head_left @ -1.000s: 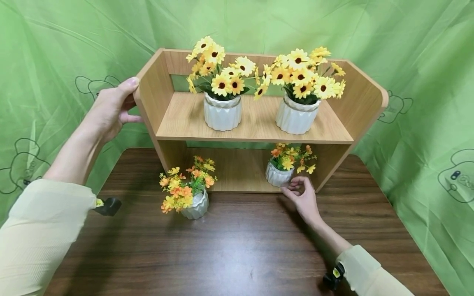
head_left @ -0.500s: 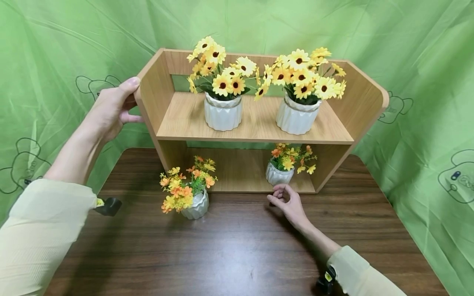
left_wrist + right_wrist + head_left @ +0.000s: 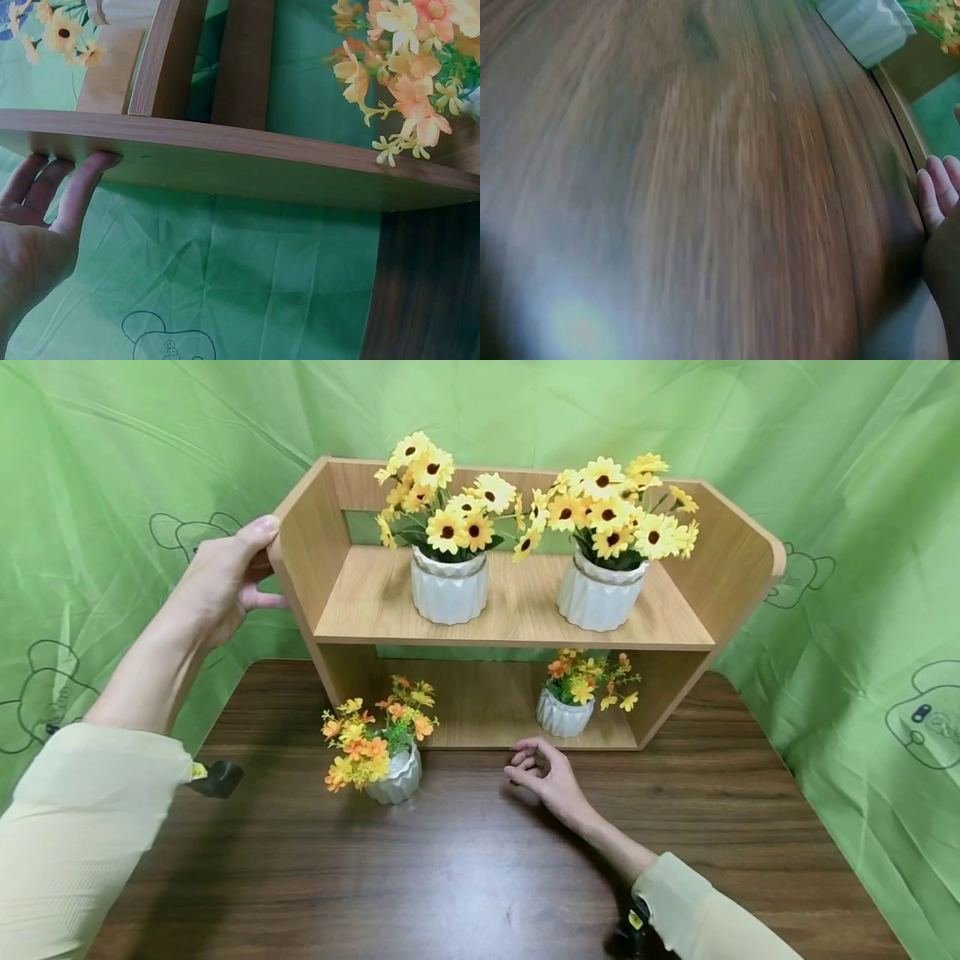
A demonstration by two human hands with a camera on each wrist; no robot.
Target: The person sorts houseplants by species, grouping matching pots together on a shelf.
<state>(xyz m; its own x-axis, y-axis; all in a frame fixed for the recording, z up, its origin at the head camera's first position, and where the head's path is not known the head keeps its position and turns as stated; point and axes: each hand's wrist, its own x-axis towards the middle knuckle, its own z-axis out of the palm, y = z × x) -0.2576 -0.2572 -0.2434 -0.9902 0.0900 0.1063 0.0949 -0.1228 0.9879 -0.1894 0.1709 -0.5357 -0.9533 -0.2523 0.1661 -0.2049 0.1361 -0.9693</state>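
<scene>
My left hand (image 3: 225, 577) presses its fingertips against the outer face of the wooden shelf's (image 3: 360, 637) left side panel, near the front edge. In the left wrist view, straight fingers (image 3: 75, 191) touch that panel from outside. Loosely curled and holding nothing, my right hand (image 3: 551, 781) hovers over the table just before the lower board. To its left, a small white pot (image 3: 397, 777) of orange and yellow flowers stands on the table before the shelf. A similar pot (image 3: 564, 714) sits on the lower board at the right.
Two larger white pots of yellow daisies, a left one (image 3: 450, 589) and a right one (image 3: 602, 595), stand on the upper board. Green cloth (image 3: 847, 510) hangs behind and beside the dark wooden table (image 3: 465, 877).
My right hand has drawn away from the right-hand small pot and moved left along the shelf's front. The left hand stays at the side panel; the pots have not moved.
</scene>
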